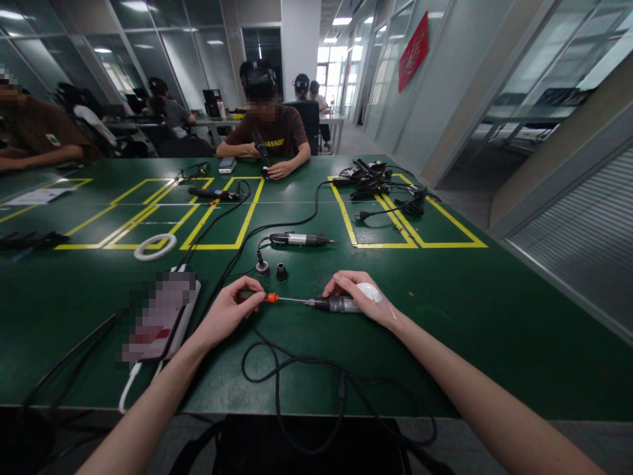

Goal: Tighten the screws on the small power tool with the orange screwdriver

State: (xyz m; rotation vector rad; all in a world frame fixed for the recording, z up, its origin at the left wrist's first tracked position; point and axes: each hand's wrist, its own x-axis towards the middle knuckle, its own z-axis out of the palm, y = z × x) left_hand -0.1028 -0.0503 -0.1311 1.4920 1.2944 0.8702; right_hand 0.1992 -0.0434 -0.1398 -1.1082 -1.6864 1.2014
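My left hand (232, 310) grips a small screwdriver (270, 298) with an orange collar, its thin shaft pointing right into the tip of a grey corded rotary tool (336, 304). My right hand (361, 293) holds that tool flat on the green table (469, 316). Just beyond lie two small black parts (281, 271) and a second rotary tool (299, 239). The tool's black cord (297, 369) loops toward the near table edge.
A white device (163, 316) with a cable lies at my left, and a white ring (155, 246) farther back. A pile of black tools and plugs (380, 188) sits inside yellow tape lines. A person sits opposite holding a tool; other people sit at left.
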